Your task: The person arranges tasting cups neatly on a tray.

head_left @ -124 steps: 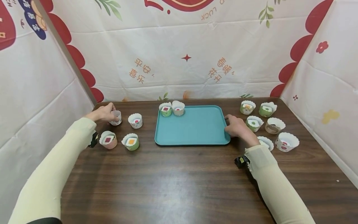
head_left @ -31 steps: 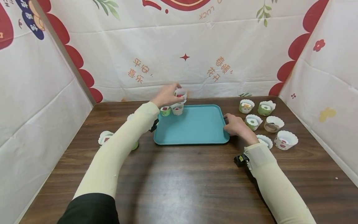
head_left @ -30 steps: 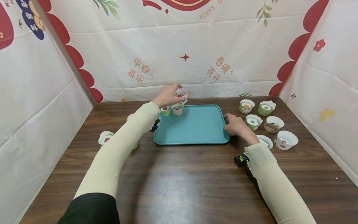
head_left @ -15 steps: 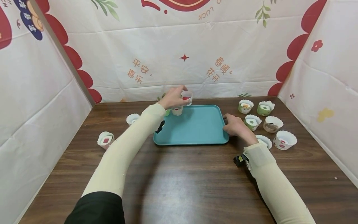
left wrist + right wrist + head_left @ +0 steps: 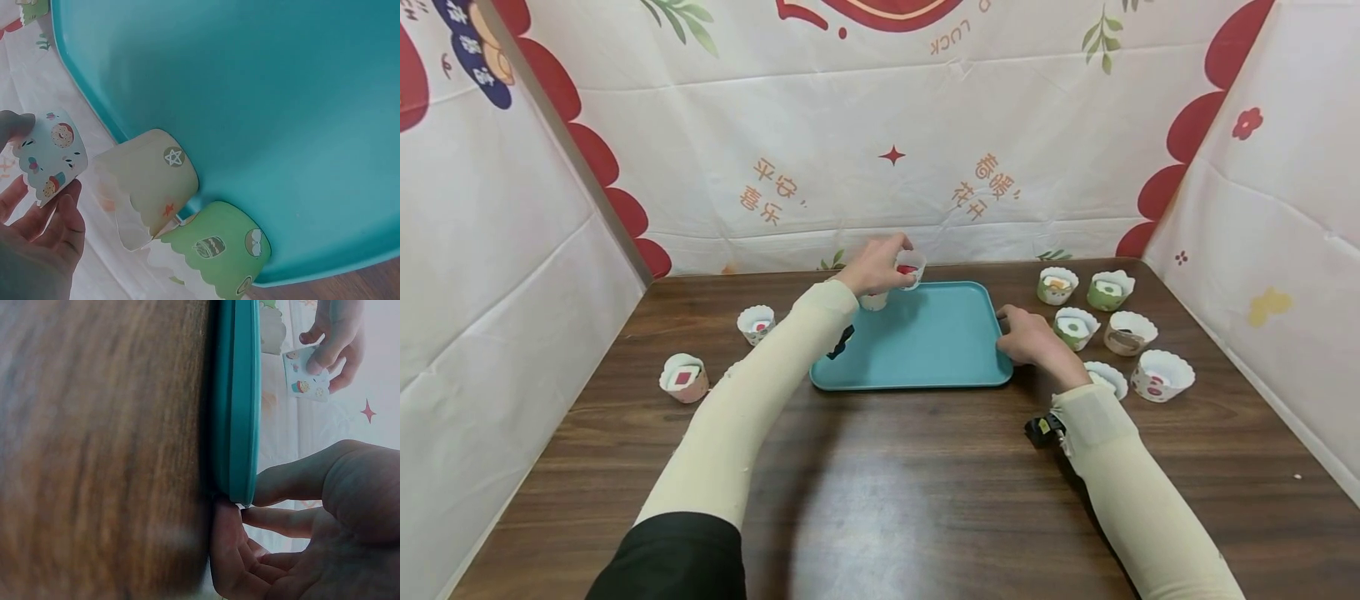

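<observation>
My left hand (image 5: 876, 265) pinches a white paper baking cup (image 5: 53, 156) printed with donuts and cupcakes, red showing inside it. It holds the cup over the back edge of the teal tray (image 5: 925, 350). On the tray's back left corner stand a beige baking cup (image 5: 150, 175) and a green baking cup (image 5: 219, 247), side by side; in the head view the left hand and arm mostly cover them. At the tray's right edge, my right hand (image 5: 1033, 337) grips the rim, thumb on the upper side and fingertips by the underside in the right wrist view.
Left of the tray stand a white cup (image 5: 756, 323) and a pink cup (image 5: 684, 379) with filling. Several more cups, such as a green one (image 5: 1075, 329) and a white one (image 5: 1161, 377), stand right of the right hand. A printed cloth (image 5: 820, 192) hangs behind the table.
My left hand has lifted the white cup from the table's far left and carried it right to the tray, most recently shifting slightly right and lower. The right hand stays at the rim.
</observation>
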Action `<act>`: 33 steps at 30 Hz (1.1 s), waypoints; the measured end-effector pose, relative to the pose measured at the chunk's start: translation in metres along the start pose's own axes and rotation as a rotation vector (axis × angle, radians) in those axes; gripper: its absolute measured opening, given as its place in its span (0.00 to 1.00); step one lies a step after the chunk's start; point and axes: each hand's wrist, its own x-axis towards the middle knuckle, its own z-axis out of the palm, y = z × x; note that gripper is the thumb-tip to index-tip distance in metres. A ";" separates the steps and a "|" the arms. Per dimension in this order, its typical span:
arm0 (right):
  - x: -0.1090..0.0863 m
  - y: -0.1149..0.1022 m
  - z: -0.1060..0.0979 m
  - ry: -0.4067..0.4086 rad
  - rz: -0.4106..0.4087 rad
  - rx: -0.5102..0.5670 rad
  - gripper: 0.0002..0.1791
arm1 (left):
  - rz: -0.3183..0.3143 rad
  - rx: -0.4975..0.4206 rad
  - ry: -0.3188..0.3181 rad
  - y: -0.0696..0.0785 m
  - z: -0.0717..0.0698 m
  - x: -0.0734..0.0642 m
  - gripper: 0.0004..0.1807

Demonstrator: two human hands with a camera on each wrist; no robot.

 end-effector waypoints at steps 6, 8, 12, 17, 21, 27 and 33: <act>0.000 -0.001 -0.002 -0.008 -0.001 -0.006 0.35 | -0.001 0.053 -0.023 -0.001 0.005 0.002 0.31; 0.000 -0.001 -0.002 -0.009 0.001 -0.004 0.35 | 0.006 0.070 -0.028 -0.002 0.007 0.003 0.31; -0.001 0.000 -0.001 -0.002 0.000 -0.010 0.35 | 0.017 0.129 -0.038 -0.002 0.012 0.004 0.29; -0.002 0.001 0.000 0.004 -0.004 -0.008 0.35 | 0.013 0.183 -0.055 0.000 0.017 0.004 0.26; -0.002 0.001 0.002 0.005 -0.011 -0.007 0.35 | 0.002 0.183 -0.064 0.000 0.020 0.003 0.26; -0.001 0.002 0.001 0.007 -0.009 -0.010 0.35 | 0.006 0.186 -0.061 -0.001 0.024 0.006 0.26; -0.001 0.002 0.000 0.008 -0.011 -0.004 0.35 | -0.001 0.199 -0.068 0.001 0.023 0.006 0.25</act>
